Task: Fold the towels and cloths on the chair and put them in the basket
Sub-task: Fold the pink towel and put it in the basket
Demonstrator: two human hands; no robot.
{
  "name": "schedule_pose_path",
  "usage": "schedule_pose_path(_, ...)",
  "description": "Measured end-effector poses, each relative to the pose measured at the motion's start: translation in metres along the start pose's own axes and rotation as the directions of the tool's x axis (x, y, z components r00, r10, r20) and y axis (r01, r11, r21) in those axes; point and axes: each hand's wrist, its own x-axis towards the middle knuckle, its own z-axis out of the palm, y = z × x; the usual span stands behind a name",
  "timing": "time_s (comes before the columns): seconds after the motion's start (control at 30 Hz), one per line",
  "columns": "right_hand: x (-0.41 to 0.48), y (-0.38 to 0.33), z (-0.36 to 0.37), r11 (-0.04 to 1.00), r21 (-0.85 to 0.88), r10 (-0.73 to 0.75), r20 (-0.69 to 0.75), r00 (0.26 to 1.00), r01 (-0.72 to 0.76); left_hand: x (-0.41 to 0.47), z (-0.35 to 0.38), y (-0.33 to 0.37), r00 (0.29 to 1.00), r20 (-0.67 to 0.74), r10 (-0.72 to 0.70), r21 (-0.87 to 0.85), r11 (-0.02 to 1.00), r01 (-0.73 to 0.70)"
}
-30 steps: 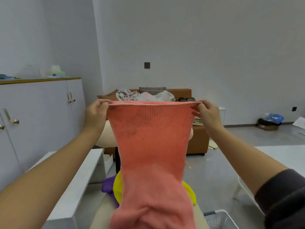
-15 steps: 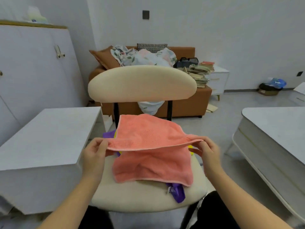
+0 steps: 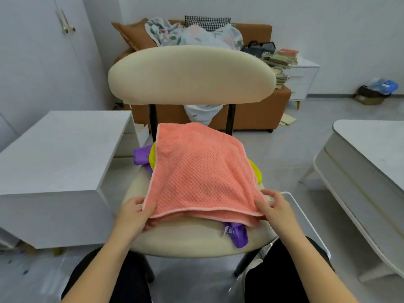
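Observation:
A coral-pink towel (image 3: 201, 171) lies folded in half on the cream chair (image 3: 190, 73), its two layers meeting at the near edge. My left hand (image 3: 136, 214) pinches the near left corner. My right hand (image 3: 273, 206) pinches the near right corner. Under the towel a purple cloth (image 3: 142, 156) and a yellow cloth (image 3: 255, 171) stick out at the sides, and more purple cloth with a label hangs over the seat front. The white basket (image 3: 303, 217) shows only as a rim to the right of the seat, partly hidden by my right arm.
A white low cabinet (image 3: 54, 154) stands close on the left of the chair. A white table (image 3: 369, 162) is on the right. Behind the chair is a brown sofa (image 3: 258, 114) piled with bedding, and a stack of books on a side unit.
The towel was held up stretched at face height, then brought down. Its top edge now lies folded forward onto the near edge on the seat, both hands still holding the corners.

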Motion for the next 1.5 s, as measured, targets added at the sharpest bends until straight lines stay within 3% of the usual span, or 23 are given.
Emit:
schedule_pose_path(0.07,0.001,0.002,0.000,0.990,-0.134,-0.041,-0.020,0.999,0.038,0.003,-0.002,-0.004,1.000,0.015,-0.018,0.099,0.995,0.017)
schedule_pose_path(0.17,0.002,0.002,0.002,0.959,-0.278,-0.063,-0.022,0.998,0.054,0.001,-0.003,-0.003,1.000,-0.003,-0.007,0.108,0.994,0.007)
schedule_pose_path(0.43,0.000,0.001,0.000,0.968,-0.236,-0.057,0.121,0.991,0.085,0.001,-0.003,-0.003,0.999,-0.013,0.040,0.176,0.984,-0.037)
schedule_pose_path(0.67,0.001,0.004,0.005,0.894,-0.441,-0.047,0.083,0.995,0.079,-0.002,-0.003,0.003,0.998,-0.035,0.053,0.033,0.998,-0.052)
schedule_pose_path(0.83,0.000,0.004,0.003,0.955,-0.296,0.043,0.185,0.982,0.014,-0.006,-0.001,0.007,0.999,-0.037,0.035,-0.061,0.997,-0.038)
schedule_pose_path(1.07,-0.006,0.002,-0.003,0.982,0.157,0.067,0.236,0.969,-0.106,-0.010,0.003,0.013,0.998,-0.045,0.041,-0.107,0.993,-0.046)
schedule_pose_path(1.27,-0.006,-0.001,-0.006,0.946,0.200,0.178,0.332,0.926,-0.254,-0.011,0.002,0.013,0.999,-0.027,0.032,-0.085,0.996,-0.034)
schedule_pose_path(1.43,-0.009,0.000,-0.008,0.948,0.274,0.044,0.399,0.916,-0.164,-0.010,0.000,0.011,0.999,-0.022,0.038,-0.068,0.997,-0.039)
schedule_pose_path(1.5,-0.008,0.000,-0.009,0.929,0.305,0.062,0.431,0.900,-0.210,-0.010,0.001,0.011,0.999,-0.025,0.041,-0.072,0.996,-0.042)
